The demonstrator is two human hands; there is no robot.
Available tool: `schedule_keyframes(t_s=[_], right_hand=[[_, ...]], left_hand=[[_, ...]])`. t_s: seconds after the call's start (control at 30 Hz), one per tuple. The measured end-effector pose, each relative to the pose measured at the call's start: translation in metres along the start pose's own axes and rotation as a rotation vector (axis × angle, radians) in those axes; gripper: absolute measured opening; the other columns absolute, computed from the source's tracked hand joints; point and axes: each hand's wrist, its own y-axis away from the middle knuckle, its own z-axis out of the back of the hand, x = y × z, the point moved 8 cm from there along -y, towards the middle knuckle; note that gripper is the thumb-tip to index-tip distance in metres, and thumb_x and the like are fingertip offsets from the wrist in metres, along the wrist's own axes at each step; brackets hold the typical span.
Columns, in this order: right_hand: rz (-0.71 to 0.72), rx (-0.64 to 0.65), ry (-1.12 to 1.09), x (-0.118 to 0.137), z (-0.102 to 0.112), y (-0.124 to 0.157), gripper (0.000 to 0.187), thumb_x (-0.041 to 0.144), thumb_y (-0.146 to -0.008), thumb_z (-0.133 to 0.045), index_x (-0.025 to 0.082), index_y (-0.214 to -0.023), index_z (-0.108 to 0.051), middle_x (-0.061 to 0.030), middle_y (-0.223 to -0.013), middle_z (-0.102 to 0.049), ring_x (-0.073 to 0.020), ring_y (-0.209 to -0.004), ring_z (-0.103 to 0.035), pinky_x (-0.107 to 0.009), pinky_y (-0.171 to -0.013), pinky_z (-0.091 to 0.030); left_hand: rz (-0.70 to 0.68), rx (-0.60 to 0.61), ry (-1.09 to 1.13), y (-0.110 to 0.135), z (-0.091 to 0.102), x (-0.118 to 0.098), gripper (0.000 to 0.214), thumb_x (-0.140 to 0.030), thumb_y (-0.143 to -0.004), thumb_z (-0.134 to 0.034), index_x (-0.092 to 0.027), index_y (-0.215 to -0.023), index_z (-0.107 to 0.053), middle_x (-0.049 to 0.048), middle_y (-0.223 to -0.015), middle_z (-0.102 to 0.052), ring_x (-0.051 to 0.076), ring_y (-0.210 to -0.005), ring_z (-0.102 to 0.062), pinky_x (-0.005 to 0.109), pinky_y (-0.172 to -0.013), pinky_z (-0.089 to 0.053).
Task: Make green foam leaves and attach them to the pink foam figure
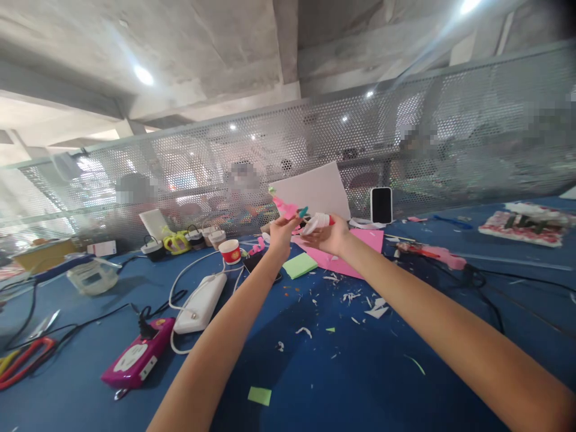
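In the middle of the view, my left hand [281, 235] is closed in a pinch, with pink curled paper [286, 209] and a small teal piece [303, 212] showing above its fingers. What exactly joins these pieces is too small to make out. Close beside it, my right hand [333, 239] wraps around a small white paper cup [318, 221] with a red part at its side. Behind both hands stands a tilted white sheet [315, 191]. Pink paper [369, 243] and light green paper [300, 265] lie on the table under and near the hands.
White and green scraps litter the blue table [324, 372]. On the left are a power strip [139, 354], a white power bank [202, 303], a red cup [231, 251] and scissors [33, 348]. A pink glue gun [438, 257] and a phone [381, 205] are right. A perforated metal screen [202, 150] stands behind.
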Motion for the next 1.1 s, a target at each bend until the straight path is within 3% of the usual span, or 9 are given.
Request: schedule_keyframes(t_s=[0.27,0.87,1.1], right_hand=[[0.074,0.189,-0.128,0.004,-0.024,0.007,0.039,0.037,-0.088,-0.018,0.023,-0.097,-0.054,-0.0075,-0.081,-0.064,-0.0251,-0.085,-0.060,-0.044,-0.085,-0.046],[0.054,0.180,-0.172,0.004,-0.027,0.016,0.033,0.039,-0.090,-0.024,0.024,-0.086,-0.053,-0.0042,-0.069,-0.062,-0.0245,-0.079,-0.060,-0.047,-0.085,-0.046],[0.149,0.142,0.045,0.010,-0.026,0.017,0.034,0.040,-0.089,-0.022,0.023,-0.088,-0.052,-0.0078,-0.080,-0.066,-0.0252,-0.089,-0.061,-0.041,-0.085,-0.046]], left_hand=[[-0.079,0.076,-0.088,0.014,-0.016,-0.004,0.028,-0.037,-0.053,-0.083,-0.017,-0.069,-0.072,0.0037,-0.065,-0.069,0.016,-0.061,-0.062,0.029,-0.061,-0.049],[-0.102,0.124,-0.063,0.017,-0.019,-0.003,0.038,-0.047,-0.047,-0.084,-0.016,-0.062,-0.069,0.0020,-0.059,-0.066,0.011,-0.050,-0.055,0.026,-0.054,-0.048],[-0.108,0.136,-0.085,0.018,-0.018,0.002,0.031,-0.044,-0.054,-0.082,-0.017,-0.064,-0.069,0.0032,-0.061,-0.067,0.015,-0.057,-0.060,0.029,-0.057,-0.049]])
